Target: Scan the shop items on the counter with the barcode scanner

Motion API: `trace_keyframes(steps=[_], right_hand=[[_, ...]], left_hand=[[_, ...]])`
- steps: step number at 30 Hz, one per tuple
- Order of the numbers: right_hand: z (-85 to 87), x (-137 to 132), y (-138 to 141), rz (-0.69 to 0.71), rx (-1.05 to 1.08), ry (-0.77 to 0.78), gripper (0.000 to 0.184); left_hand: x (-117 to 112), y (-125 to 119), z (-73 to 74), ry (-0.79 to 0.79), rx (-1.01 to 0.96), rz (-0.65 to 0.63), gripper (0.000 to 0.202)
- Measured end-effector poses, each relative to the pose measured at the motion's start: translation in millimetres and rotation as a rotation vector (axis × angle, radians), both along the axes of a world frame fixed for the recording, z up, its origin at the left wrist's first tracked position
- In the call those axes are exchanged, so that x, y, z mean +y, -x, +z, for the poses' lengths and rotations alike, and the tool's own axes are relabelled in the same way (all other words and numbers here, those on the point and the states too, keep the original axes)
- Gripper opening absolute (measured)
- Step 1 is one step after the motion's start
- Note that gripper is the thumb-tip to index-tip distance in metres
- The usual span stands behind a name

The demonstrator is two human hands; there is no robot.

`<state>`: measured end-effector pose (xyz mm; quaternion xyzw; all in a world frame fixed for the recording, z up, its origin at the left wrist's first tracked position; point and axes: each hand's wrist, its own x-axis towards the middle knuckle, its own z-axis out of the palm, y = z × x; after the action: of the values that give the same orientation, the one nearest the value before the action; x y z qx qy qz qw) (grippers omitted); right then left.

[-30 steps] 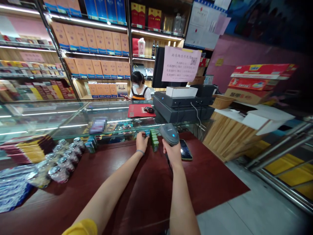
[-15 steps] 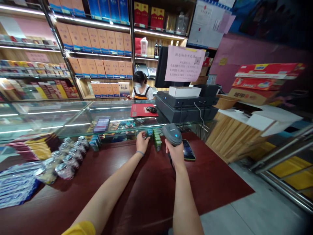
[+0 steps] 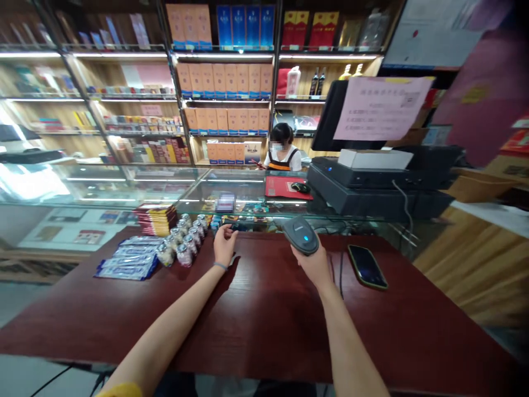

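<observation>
My right hand (image 3: 316,267) grips a dark grey barcode scanner (image 3: 301,236) by its handle, with a blue light lit on its top. A cable trails down beside that wrist. Over the far edge of the dark red table (image 3: 264,309), my left hand (image 3: 224,245) has curled fingers; whatever lies in or behind them is hidden. Just left of it stand small blue boxes (image 3: 215,223), partly covered by the hand. Rows of lidded clear jars (image 3: 184,255) come after them, with flat blue-and-white packets (image 3: 128,264) further left.
Stacked red-and-yellow packs (image 3: 155,220) stand behind the packets. A phone (image 3: 367,267) lies right of the scanner. Beyond the table is a glass counter (image 3: 198,190) with a red mat (image 3: 283,187), a mouse and a monitor (image 3: 334,118). A person (image 3: 283,151) sits behind it.
My view has turned left. My left hand has moved left toward the jars, away from the scanner. The row of green boxes between my hands no longer shows there. The scanner stays in my right hand.
</observation>
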<state>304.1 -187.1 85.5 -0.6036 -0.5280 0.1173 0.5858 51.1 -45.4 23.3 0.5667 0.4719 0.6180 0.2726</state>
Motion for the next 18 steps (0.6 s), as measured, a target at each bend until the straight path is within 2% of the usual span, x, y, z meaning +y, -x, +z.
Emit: trace_keyframes(steps=[3, 7, 12, 18], right_hand=[[-8.2, 6.2, 13.9, 0.068, -0.083, 0.016, 0.048], [-12.4, 7.9, 34.3, 0.141, -0.168, 0.082, 0.044], [-9.0, 4.6, 54.2, 0.202, -0.242, 0.158, 0.035], [-14.0, 5.5, 58.4, 0.196, -0.246, 0.172, 0.034]], left_hand=[[2.6, 32.4, -5.2, -0.012, -0.001, 0.074, 0.033], [6.1, 56.6, -15.5, -0.04, -0.012, 0.101, 0.035], [6.7, 62.3, -21.0, -0.101, 0.128, 0.166, 0.044], [14.4, 54.6, -24.8, -0.053, 0.254, 0.097, 0.065]])
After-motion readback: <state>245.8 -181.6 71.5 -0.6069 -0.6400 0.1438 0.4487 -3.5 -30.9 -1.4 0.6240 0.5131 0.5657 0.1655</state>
